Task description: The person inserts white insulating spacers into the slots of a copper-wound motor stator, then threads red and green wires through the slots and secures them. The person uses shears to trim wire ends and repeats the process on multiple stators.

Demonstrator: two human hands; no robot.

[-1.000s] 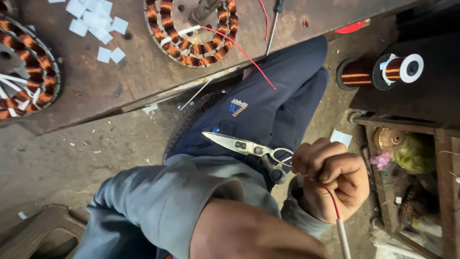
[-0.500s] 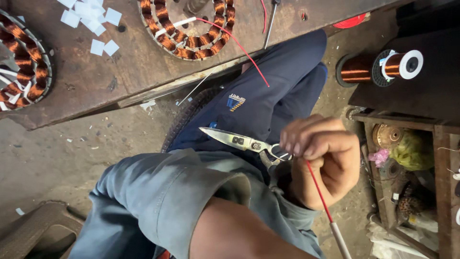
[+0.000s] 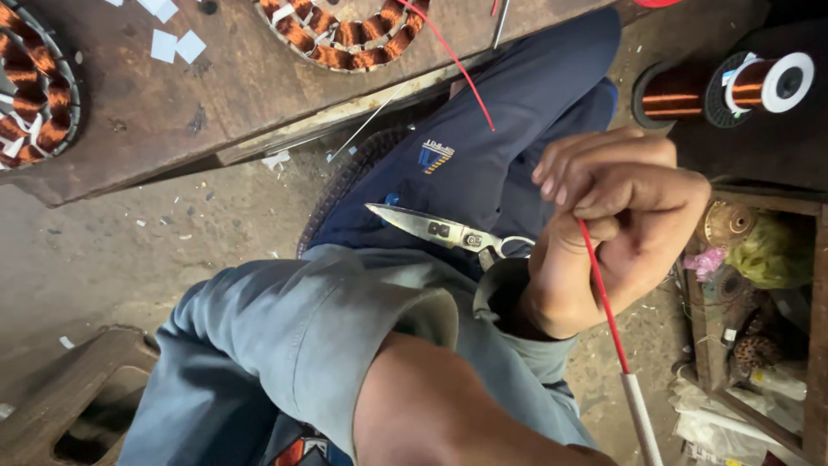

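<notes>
Over the lap, below the bench edge: one fist point(image 3: 617, 229) is closed around a thin red wire point(image 3: 602, 293), with scissors point(image 3: 448, 231) just behind it on the dark trouser leg point(image 3: 509, 129).
Which hand: it joins the forearm point(image 3: 448, 414) and rolled grey-blue sleeve point(image 3: 328, 328) in the foreground; left or right cannot be told from this view.
Grip: fingers curled tight, the wire pinched inside the fist and running down to a pale sleeved end point(image 3: 642, 423).
Other hand: not in view.
Scissors: blades nearly together, points toward the bench, loop handles touching the wrist; whether any finger is through a loop cannot be seen.
Wire, upper run: a second red length point(image 3: 453, 65) comes off the bench; its join to the held piece is hidden by the fist.
Bench point(image 3: 216, 95): two copper-wound stators, one at the left edge point(image 3: 34, 95) and one at the top point(image 3: 345, 34), with white paper squares point(image 3: 177, 45) between them.
Right side: copper wire spools point(image 3: 742, 86) on a dark surface above a cluttered wooden crate point(image 3: 759, 285).
Advice, as judgement: keep the wire taut and pinched close to the working point, and mind the scissor points near the leg.
</notes>
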